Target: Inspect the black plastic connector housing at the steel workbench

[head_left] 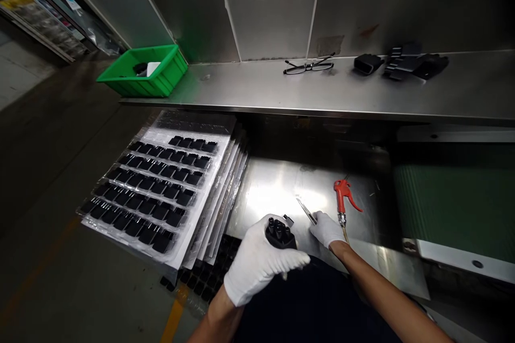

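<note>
Two hands [259, 257] [326, 229] hold black parts [279, 231] and tweezers [307, 211], any lettering unreadable.

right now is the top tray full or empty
Partly full: black pieces line most of the top tray, but bare space shows toward its far end.

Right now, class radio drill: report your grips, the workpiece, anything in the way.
Left grip: holding black parts. Right grip: holding metal tweezers. Red air gun beside right grip, not between tweezers and parts.
</note>
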Tool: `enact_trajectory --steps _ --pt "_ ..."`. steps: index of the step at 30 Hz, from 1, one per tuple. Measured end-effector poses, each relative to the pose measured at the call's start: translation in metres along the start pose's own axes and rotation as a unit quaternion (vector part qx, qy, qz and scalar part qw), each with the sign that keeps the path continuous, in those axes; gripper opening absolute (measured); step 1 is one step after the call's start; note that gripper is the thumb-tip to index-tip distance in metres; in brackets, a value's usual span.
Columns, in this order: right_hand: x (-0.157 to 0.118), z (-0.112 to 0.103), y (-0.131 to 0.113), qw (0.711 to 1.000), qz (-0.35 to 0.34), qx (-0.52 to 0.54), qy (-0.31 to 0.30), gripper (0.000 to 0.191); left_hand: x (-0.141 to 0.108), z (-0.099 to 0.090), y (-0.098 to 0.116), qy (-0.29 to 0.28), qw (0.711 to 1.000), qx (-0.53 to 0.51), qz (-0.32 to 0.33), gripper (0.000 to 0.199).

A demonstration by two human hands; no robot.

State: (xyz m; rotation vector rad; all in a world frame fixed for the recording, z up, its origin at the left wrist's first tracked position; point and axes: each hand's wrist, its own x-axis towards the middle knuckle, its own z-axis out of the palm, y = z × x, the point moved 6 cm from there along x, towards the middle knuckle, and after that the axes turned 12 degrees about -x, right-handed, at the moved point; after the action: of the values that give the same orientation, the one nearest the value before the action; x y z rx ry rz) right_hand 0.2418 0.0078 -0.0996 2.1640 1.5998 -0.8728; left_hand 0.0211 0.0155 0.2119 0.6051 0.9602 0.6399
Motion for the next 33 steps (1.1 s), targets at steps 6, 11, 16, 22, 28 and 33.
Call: enact_trajectory --steps 6,11,16,22,28,33 --pt "0.004 0.005 0.002 1.000 -0.005 0.002 -0.001 0.028 0.000 0.000 0.000 0.020 1.000 0.002 -0.014 0.038" --pt "0.003 0.004 0.001 1.000 -0.007 -0.002 0.001 0.029 -0.001 -0.001 0.001 0.024 1.000 0.000 -0.006 0.037" --pt "0.002 0.001 -0.001 1.000 -0.006 -0.005 0.000 0.032 0.000 0.000 0.000 0.016 1.000 0.025 -0.008 0.037" --pt "-0.002 -0.006 -0.002 1.000 0.001 -0.013 -0.006 0.034 0.002 0.006 -0.001 -0.003 0.996 -0.073 -0.045 0.035" --pt "-0.002 -0.006 -0.002 1.000 -0.002 -0.011 -0.010 0.034 0.002 0.004 -0.007 -0.027 0.994 -0.091 -0.061 0.029" --pt "0.000 -0.005 -0.002 1.000 -0.005 -0.008 -0.008 0.036 -0.003 0.006 -0.001 -0.018 0.994 -0.096 -0.042 0.039"
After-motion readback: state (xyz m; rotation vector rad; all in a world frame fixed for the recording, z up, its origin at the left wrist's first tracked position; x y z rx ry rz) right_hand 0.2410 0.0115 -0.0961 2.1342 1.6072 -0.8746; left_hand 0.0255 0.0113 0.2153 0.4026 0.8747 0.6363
